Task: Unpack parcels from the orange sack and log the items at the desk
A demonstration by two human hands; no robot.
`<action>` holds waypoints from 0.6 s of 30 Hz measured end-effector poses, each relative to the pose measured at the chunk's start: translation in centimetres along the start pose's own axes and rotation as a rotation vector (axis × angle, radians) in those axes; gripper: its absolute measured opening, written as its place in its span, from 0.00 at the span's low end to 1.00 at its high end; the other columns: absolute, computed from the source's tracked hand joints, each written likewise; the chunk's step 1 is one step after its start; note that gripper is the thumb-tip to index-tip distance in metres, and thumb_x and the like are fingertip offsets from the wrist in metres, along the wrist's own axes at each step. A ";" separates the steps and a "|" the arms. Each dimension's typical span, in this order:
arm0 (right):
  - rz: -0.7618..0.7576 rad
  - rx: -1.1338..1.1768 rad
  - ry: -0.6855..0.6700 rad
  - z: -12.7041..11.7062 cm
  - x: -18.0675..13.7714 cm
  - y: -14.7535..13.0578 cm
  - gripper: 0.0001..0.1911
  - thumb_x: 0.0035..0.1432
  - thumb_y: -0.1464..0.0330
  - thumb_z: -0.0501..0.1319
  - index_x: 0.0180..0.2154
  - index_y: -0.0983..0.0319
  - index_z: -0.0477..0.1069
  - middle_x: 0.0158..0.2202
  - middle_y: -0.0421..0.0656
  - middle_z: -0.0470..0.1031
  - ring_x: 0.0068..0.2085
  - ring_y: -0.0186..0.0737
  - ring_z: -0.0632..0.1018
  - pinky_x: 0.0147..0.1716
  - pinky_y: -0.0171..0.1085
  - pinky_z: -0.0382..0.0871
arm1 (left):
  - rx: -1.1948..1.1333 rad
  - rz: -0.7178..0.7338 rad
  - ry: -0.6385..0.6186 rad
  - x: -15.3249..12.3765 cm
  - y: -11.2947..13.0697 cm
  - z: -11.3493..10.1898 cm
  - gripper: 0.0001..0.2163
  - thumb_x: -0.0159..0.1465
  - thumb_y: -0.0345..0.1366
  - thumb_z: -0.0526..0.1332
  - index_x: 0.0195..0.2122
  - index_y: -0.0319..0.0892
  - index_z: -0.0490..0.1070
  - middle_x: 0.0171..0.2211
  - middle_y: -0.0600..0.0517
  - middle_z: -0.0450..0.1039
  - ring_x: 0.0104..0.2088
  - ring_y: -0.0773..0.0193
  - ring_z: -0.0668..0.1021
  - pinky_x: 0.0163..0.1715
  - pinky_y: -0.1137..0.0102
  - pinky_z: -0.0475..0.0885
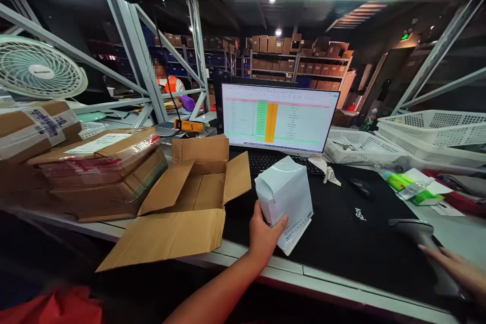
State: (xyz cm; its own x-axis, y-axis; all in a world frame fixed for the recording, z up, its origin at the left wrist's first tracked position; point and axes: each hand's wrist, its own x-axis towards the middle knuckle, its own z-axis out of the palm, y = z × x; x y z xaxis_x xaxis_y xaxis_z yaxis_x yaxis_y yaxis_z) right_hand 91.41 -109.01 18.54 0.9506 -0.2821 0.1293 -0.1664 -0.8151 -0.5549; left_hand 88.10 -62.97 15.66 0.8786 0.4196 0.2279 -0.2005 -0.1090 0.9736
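Observation:
My left hand (266, 235) is wrapped round the lower left side of a white package (286, 192), thumb in front. It is held tilted over the black desk mat (341, 243), with small print along its lower edge. At the right, my right hand (455, 266) is round the handle of a grey barcode scanner (413, 228); both are smeared by motion. Left of the package, an open cardboard box (167, 240) stands with its flaps spread and its visible inside bare.
Taped cartons (102, 167) are stacked at the left, below a fan (41, 68). Behind the package stand a monitor (279, 116) and keyboard (261, 163). A mouse (360, 187), a green packet (413, 190) and white baskets (436, 129) lie rightward. A person in an orange vest (174, 84) sits beyond.

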 end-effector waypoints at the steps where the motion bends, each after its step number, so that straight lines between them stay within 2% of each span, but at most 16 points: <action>1: 0.142 0.159 -0.138 0.4 0.1 -0.7 0.22 0.59 0.54 0.54 0.21 0.58 0.74 0.26 0.56 0.77 0.27 0.49 0.79 0.29 0.46 0.71 | 0.041 0.012 -0.006 0.0 -0.2 -0.1 0.23 0.50 0.41 0.70 0.46 0.42 0.69 0.40 0.50 0.78 0.41 0.55 0.79 0.40 0.66 0.73; 3: 0.304 0.390 -0.309 1.0 0.0 -2.9 0.21 0.58 0.56 0.57 0.19 0.59 0.72 0.22 0.52 0.75 0.24 0.42 0.76 0.29 0.42 0.70 | 0.116 0.024 -0.008 0.0 -0.6 -0.3 0.23 0.50 0.42 0.71 0.45 0.42 0.69 0.38 0.50 0.78 0.38 0.56 0.79 0.38 0.66 0.73; 4: 0.309 0.417 -0.323 1.1 -0.2 -4.3 0.21 0.58 0.56 0.58 0.18 0.60 0.70 0.19 0.49 0.72 0.22 0.39 0.74 0.27 0.40 0.68 | 0.138 0.026 -0.010 0.0 -0.7 -0.4 0.23 0.50 0.43 0.70 0.45 0.41 0.69 0.37 0.50 0.78 0.38 0.55 0.79 0.37 0.65 0.73; 5: 0.286 0.409 -0.313 1.3 -0.6 -5.8 0.22 0.58 0.55 0.59 0.18 0.61 0.69 0.17 0.46 0.69 0.20 0.35 0.71 0.26 0.38 0.65 | 0.145 0.027 -0.010 0.0 -0.9 -0.5 0.23 0.50 0.44 0.70 0.45 0.41 0.69 0.38 0.49 0.78 0.38 0.55 0.79 0.38 0.65 0.73; 7: 0.187 0.450 -0.371 1.8 -1.8 -8.8 0.19 0.57 0.56 0.58 0.22 0.61 0.71 0.20 0.43 0.71 0.20 0.31 0.69 0.24 0.35 0.62 | 0.137 0.024 -0.016 0.0 -1.1 -0.6 0.24 0.51 0.44 0.70 0.46 0.41 0.69 0.40 0.48 0.78 0.40 0.55 0.79 0.39 0.65 0.74; 10: 0.031 0.487 -0.581 3.4 -4.7 -12.2 0.14 0.54 0.58 0.58 0.28 0.62 0.71 0.23 0.41 0.73 0.20 0.30 0.68 0.22 0.33 0.60 | 0.148 0.021 -0.023 0.0 -1.3 -0.6 0.25 0.50 0.45 0.71 0.47 0.41 0.69 0.41 0.47 0.79 0.41 0.54 0.80 0.40 0.64 0.75; 13: -0.011 0.414 -0.726 5.6 -7.2 -13.7 0.12 0.48 0.60 0.59 0.31 0.62 0.68 0.24 0.40 0.74 0.19 0.31 0.69 0.20 0.32 0.60 | 0.166 0.026 -0.015 0.0 -1.3 -0.5 0.25 0.51 0.45 0.70 0.47 0.41 0.69 0.41 0.47 0.79 0.41 0.54 0.80 0.40 0.64 0.75; 18: -0.033 0.389 -0.778 7.2 -8.8 -13.7 0.13 0.49 0.57 0.59 0.30 0.60 0.65 0.25 0.41 0.73 0.22 0.33 0.71 0.20 0.33 0.62 | 0.172 0.013 -0.014 0.0 -1.5 -0.4 0.25 0.52 0.45 0.69 0.48 0.41 0.68 0.41 0.47 0.79 0.41 0.53 0.80 0.40 0.63 0.75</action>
State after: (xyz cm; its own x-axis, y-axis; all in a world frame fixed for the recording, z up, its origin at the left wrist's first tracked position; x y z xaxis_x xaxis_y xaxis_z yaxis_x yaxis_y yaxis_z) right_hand 87.23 -91.75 19.10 0.8860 0.2801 -0.3696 -0.1697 -0.5460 -0.8204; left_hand 88.27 -62.44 14.18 0.8828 0.4045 0.2388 -0.1354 -0.2676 0.9540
